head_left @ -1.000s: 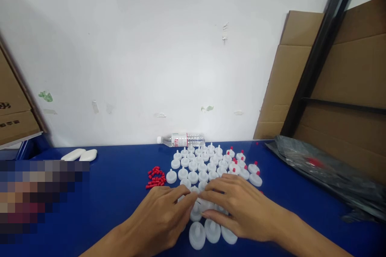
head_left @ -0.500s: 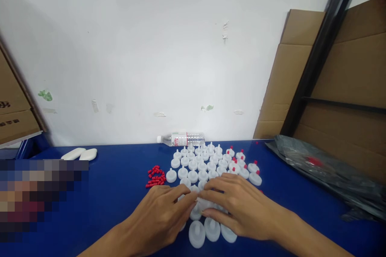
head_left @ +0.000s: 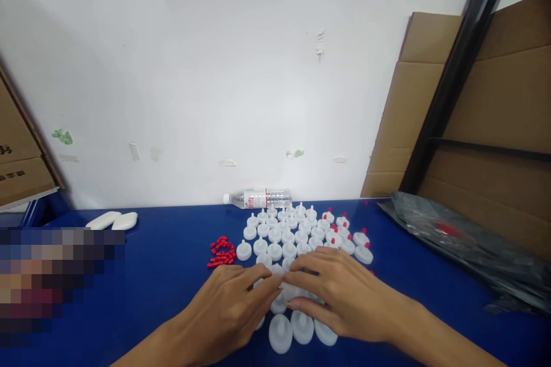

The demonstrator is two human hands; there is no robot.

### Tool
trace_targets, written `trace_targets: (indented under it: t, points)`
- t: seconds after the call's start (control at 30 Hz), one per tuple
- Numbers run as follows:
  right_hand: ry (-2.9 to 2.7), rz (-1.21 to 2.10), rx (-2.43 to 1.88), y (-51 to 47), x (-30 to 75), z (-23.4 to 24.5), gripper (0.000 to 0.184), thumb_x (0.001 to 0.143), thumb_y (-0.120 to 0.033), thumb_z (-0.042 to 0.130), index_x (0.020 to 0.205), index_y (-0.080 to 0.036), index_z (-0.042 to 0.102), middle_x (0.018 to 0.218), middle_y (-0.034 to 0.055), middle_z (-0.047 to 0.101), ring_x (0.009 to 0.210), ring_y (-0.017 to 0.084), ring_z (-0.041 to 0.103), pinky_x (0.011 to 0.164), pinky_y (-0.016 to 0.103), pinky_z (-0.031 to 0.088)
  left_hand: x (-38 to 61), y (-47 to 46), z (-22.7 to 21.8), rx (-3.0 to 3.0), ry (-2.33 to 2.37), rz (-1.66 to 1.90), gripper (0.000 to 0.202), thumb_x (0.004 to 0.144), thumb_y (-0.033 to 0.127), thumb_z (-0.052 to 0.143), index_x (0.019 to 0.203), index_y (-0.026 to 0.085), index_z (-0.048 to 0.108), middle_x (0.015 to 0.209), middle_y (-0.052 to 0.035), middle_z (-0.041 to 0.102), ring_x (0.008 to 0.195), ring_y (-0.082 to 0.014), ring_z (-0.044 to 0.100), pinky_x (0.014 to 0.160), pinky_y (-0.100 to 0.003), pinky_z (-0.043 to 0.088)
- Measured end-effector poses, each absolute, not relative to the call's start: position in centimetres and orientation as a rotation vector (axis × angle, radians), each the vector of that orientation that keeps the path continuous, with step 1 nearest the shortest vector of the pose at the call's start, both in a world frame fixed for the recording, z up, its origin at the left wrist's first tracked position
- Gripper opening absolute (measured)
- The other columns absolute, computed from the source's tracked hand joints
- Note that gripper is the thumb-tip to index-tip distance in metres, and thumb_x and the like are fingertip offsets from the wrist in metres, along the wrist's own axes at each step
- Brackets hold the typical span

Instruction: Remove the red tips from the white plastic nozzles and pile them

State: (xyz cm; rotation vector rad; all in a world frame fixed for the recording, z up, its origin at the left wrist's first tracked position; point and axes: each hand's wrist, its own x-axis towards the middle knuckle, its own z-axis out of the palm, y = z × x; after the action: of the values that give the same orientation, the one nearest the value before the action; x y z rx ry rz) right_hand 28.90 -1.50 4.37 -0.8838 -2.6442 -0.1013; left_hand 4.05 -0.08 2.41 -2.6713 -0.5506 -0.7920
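White plastic nozzle caps [head_left: 280, 335], round at the base with a thin spout, stand in a cluster on the blue table [head_left: 163, 275]. My right hand [head_left: 344, 289] is closed on one tilted white nozzle cap [head_left: 296, 292], its spout end toward the left. Pinched fingers of my left hand [head_left: 235, 301] meet that spout end; whatever lies between the fingertips is hidden. Several small red caps [head_left: 222, 258] are piled beyond my left hand. At the right of the cluster, nozzle caps with red tips [head_left: 364, 253] stand upright.
A clear bottle [head_left: 257, 199] lies along the wall behind the cluster. Two white rounded objects [head_left: 125, 221] rest at the back left. Grey plastic bags [head_left: 465, 246] cover the right side, below cardboard [head_left: 404, 103] and a black metal post [head_left: 447, 80]. A pixelated patch hides the left edge.
Both hands keep nearly the same place and grip. The whole view has shifted very slightly; nothing on the table has visibly moved.
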Motion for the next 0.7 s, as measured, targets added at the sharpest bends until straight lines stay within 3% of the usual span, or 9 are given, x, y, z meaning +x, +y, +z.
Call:
trace_targets:
  t: [0.7]
  points:
    - [-2.653,-0.073,-0.905,-1.58,28.77,4.59,0.030,0.103,-0.041,0.051,0.122,-0.024,0.067,0.105,0.0057,0.071,0.094,0.022,0.069,0.087,0.037,0.051,4.29,-0.25,2.49,-2.662,-0.591,-0.796,0.022,0.102,0.015,0.042,0.120,0.016,0.056,0.091,-0.0047,0.071,0.063,-0.0182,0.068,0.052,-0.031,0.054]
